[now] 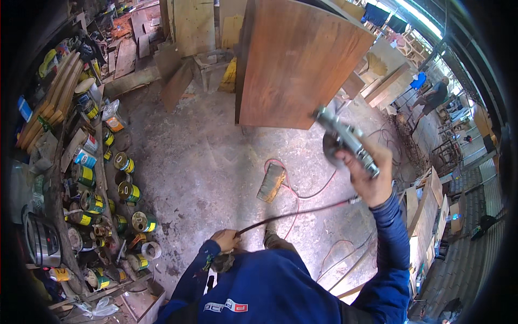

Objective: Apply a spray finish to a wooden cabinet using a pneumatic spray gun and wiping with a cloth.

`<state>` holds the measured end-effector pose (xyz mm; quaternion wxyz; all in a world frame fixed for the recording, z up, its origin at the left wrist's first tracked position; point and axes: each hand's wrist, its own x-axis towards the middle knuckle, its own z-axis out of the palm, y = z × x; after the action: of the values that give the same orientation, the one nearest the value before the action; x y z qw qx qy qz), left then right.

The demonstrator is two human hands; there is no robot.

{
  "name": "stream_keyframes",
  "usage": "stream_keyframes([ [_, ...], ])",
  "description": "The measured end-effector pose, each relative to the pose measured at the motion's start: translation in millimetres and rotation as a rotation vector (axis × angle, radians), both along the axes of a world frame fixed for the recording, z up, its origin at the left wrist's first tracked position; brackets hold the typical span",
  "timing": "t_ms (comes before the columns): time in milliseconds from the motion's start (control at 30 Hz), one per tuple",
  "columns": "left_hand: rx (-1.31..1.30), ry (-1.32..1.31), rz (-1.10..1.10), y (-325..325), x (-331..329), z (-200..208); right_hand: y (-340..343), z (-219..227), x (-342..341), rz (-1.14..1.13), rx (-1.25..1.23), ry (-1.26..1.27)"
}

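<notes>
A dark blue long-sleeved top is being worn, with a small red-and-white printed patch showing on its lower front; hands are being left bare.

At centre right of the frame, the right hand (372, 175) is gripping a metal spray gun (345, 140) just beside a tall brown wooden cabinet (297, 65). Lower centre, the left hand (226, 239) is holding its dark hose (291, 213) above the concrete floor (205, 156). Paint cans (129, 191) are crowding the left.

Silver-grey spray gun (345, 139), reddish-brown wooden cabinet (294, 65), dark blue sleeves (391, 237), green-and-yellow tins (128, 191).
</notes>
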<state>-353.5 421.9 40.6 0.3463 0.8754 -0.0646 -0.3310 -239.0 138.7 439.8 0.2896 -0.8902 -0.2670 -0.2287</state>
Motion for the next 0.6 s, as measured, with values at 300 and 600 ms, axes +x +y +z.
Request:
stream_keyframes([
  [300, -0.048, 0.084, 0.061, 10.2, -5.9, -28.9, -2.3, 34.7, -6.0, -0.115, 0.414, -0.248],
  [600, -0.024, 0.056, 0.066, -3.9, -7.4, -34.4, 9.4, -21.3, 24.8, 0.038, 0.038, -0.100],
])
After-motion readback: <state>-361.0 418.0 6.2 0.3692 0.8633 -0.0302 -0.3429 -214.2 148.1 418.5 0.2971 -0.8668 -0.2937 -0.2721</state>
